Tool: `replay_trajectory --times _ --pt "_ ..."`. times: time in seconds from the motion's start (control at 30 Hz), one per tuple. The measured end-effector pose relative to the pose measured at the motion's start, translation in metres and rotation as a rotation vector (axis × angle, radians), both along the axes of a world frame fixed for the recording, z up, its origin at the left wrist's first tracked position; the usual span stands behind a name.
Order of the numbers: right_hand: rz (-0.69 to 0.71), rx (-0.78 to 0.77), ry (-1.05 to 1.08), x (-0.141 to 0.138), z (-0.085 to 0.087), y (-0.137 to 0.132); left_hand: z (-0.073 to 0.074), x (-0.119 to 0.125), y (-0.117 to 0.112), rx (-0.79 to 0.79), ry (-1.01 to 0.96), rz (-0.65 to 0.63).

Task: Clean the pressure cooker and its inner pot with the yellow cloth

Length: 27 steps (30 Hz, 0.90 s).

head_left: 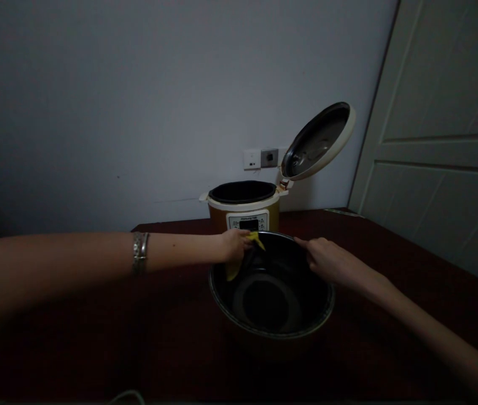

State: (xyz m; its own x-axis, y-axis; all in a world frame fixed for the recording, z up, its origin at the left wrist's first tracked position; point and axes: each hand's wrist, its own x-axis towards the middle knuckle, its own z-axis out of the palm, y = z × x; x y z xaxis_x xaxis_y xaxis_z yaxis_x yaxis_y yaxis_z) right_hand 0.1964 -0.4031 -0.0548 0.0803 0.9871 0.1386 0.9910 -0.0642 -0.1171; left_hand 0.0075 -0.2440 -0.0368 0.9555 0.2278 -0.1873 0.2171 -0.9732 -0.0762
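Observation:
A dark inner pot [266, 306] with a pale rim stands in front of me, its mouth tilted toward me. My left hand [234, 246] is closed on a yellow cloth [234, 270] at the pot's far left rim; parts of the cloth hang inside the pot. On the far right of the rim, my right hand [321, 257] grips the edge, its thumb and fingers partly hidden. Behind the pot sits a rice cooker [244, 211] with a control panel on its front. Its round lid [319, 143] is swung up to the right.
The dark red table [171, 337] reaches the wall. Wall sockets [260, 159] are behind the cooker. A panelled white door [441, 140] rises at the right. A pale cord [128, 395] shows at the near edge.

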Motion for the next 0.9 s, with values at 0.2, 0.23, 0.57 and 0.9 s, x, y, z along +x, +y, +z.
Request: replay_trajectory --times 0.2,0.23,0.57,0.9 --pt "-0.014 -0.010 -0.036 -0.001 -0.001 0.001 0.008 0.017 0.006 -0.139 -0.003 -0.201" --pt "-0.026 -0.011 -0.046 -0.002 -0.001 0.000 0.010 0.012 0.005 -0.140 -0.009 -0.202" --pt "-0.077 -0.024 -0.044 -0.008 0.003 -0.002 0.045 -0.031 -0.050 -0.037 0.351 0.035" --pt "-0.092 0.013 -0.040 -0.017 0.006 -0.006 -0.008 0.009 -0.117 -1.008 0.124 0.263"
